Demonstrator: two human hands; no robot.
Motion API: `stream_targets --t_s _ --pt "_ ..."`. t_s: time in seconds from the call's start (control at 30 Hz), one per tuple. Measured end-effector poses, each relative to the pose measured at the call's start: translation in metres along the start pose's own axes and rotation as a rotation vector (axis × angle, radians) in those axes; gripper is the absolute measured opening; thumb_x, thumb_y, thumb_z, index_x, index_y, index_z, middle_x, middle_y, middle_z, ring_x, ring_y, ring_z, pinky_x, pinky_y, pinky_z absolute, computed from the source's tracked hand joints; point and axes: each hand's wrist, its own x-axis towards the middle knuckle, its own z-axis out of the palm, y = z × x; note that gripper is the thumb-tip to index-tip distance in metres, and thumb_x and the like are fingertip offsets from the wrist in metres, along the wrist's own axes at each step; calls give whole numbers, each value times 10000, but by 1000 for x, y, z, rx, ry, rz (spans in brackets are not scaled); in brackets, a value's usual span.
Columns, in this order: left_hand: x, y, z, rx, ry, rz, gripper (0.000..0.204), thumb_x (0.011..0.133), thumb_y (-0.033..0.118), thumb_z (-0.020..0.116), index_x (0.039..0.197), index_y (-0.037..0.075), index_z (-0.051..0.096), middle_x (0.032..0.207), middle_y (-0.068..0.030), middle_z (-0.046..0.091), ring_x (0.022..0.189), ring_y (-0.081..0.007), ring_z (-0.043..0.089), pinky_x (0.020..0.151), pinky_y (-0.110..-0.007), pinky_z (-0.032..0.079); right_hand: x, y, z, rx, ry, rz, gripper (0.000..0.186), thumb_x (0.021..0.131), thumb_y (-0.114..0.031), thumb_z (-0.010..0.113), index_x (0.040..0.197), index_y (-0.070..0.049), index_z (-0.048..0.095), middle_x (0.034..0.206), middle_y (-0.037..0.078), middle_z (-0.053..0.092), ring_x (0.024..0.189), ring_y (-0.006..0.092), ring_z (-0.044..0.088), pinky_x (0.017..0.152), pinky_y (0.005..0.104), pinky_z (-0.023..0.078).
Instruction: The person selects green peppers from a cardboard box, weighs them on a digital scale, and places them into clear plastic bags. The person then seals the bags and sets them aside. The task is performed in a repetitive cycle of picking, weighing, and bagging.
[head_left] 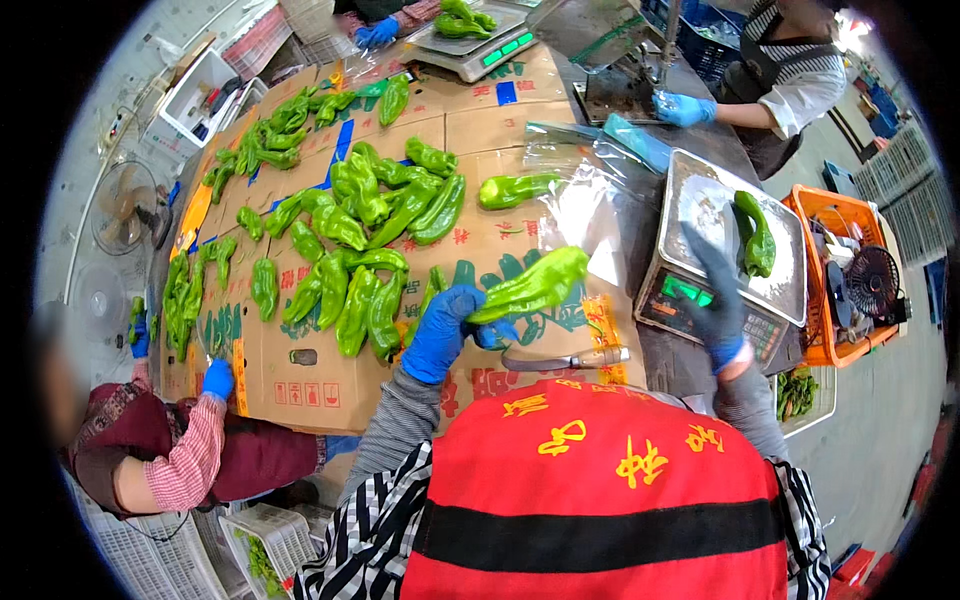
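My left hand [447, 325], in a blue glove, is closed around the stem end of a long green pepper [535, 287]. The pepper is held over the cardboard, its broad end pointing up and to the right. My right hand [718, 305], in a dark grey glove, is over the near edge of a digital scale [685, 225] with its fingers stretched out. Another green pepper [757, 235] lies on the scale's metal pan, just right of those fingers and apart from them. A knife [570, 359] lies on the cardboard beside my left hand.
Many peppers [360, 195] are spread over the cardboard-covered table [480, 130]. Clear plastic bags [600, 205] lie left of the scale. An orange crate [825, 350] holding a small fan stands at the right. Co-workers' gloved hands [218, 380] are at the left, far and right sides.
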Motion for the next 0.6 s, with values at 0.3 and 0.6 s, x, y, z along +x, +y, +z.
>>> stream_targets --t_s 0.3,0.6 --pt "13 -5 39 -95 -85 -206 461 985 383 399 992 -22 619 736 -154 657 592 -194 622 516 -247 477 1 -39 33 366 -657 -50 896 697 -289 794 1448 -145 326 1029 183 592 947 342 586 829 402 457" --pt "3 12 38 401 -54 -55 392 966 293 417 1168 16 608 909 -113 677 739 -147 637 707 -252 513 -15 116 -18 -75 175 271 704 790 -210 714 1394 -41 392 1423 159 419 1312 260 395 1083 368 304"
